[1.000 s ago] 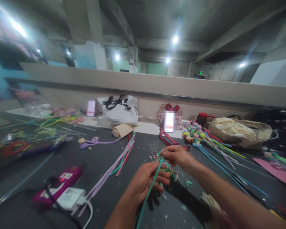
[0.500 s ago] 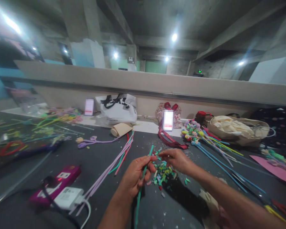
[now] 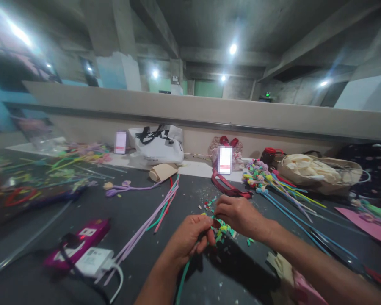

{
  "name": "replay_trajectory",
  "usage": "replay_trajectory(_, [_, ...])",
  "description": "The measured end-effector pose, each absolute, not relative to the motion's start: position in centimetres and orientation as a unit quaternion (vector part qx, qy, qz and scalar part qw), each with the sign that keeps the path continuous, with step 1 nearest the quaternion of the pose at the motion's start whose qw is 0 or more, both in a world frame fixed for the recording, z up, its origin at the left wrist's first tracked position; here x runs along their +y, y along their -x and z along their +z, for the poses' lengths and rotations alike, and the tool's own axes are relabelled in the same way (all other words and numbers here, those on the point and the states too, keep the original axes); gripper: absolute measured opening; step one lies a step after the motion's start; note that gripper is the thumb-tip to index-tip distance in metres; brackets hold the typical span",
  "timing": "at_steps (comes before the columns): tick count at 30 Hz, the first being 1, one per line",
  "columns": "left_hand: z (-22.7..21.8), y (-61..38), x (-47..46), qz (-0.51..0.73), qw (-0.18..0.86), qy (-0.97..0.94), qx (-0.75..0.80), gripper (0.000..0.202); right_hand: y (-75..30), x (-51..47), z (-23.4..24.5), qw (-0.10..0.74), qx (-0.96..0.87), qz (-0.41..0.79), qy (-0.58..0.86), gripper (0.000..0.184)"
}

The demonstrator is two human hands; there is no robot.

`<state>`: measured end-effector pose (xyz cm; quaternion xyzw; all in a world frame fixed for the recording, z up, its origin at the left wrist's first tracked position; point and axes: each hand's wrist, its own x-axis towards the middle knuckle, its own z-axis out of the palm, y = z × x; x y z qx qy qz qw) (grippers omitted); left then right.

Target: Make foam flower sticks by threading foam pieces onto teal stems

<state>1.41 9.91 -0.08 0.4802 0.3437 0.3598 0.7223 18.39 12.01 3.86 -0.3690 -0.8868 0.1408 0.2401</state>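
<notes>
My left hand [image 3: 187, 239] is closed around a long green pipe cleaner [image 3: 181, 279] that runs down toward me. My right hand [image 3: 238, 214] meets it at the fingertips, pinched on the upper end of that green stem near a small dark red bit. Both hands hover just above a heap of small coloured cut pieces [image 3: 222, 228] scattered on the dark table [image 3: 130, 212].
Loose lilac, pink and green stems [image 3: 155, 212] lie to the left. A magenta power strip [image 3: 79, 241] with a white charger [image 3: 93, 262] sits near left. Finished coloured flower stems [image 3: 273, 186] fan out to the right, by a beige bag [image 3: 317, 173]. A white bag [image 3: 158, 146] stands at the back.
The green stem's free tip, which stuck up past my left hand, is now drawn down between both hands' fingertips. My right hand has closed in against the left.
</notes>
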Motion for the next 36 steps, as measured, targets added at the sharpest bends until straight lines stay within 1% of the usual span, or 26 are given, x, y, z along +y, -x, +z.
replay_trajectory(3, [-0.2,-1.6,10.1,0.418,0.697,-0.445,0.376,0.024,-18.3,11.8,3.6,0.275,-0.846,0.207,0.408,0.011])
replay_trajectory(5, [-0.2,-1.7,10.2,0.456,0.682,-0.413,0.395,0.026,-18.1,11.6,3.3,0.292,-0.808,0.279,0.428,0.012])
replay_trajectory(9, [0.1,-1.7,10.0,0.486,0.659,-0.404,0.407,0.023,-17.4,10.9,2.6,0.336,-0.715,0.424,0.443,0.023])
replay_trajectory(13, [0.1,-1.8,9.9,0.503,0.627,-0.417,0.423,0.021,-16.6,10.6,2.4,0.383,-0.645,0.503,0.429,0.025])
replay_trajectory(17, [0.0,-2.0,9.9,0.518,0.586,-0.432,0.449,0.024,-16.5,10.6,2.7,0.384,-0.619,0.56,0.394,0.025])
replay_trajectory(21, [0.1,-2.3,9.8,0.497,0.571,-0.459,0.465,0.022,-16.6,10.8,2.5,0.417,-0.601,0.564,0.383,0.018])
replay_trajectory(24, [0.0,-2.4,9.9,0.481,0.587,-0.454,0.467,0.023,-16.5,11.0,2.1,0.429,-0.602,0.548,0.391,0.022])
replay_trajectory(27, [-0.3,-2.3,10.1,0.473,0.594,-0.451,0.469,0.023,-16.6,11.4,2.0,0.409,-0.623,0.537,0.395,0.024])
replay_trajectory(32, [-0.1,-2.2,9.9,0.445,0.621,-0.457,0.456,0.024,-16.8,11.4,2.7,0.375,-0.668,0.502,0.401,0.018])
replay_trajectory(36, [0.2,-2.2,9.5,0.459,0.623,-0.46,0.436,0.028,-16.7,10.9,3.2,0.354,-0.709,0.451,0.41,0.011])
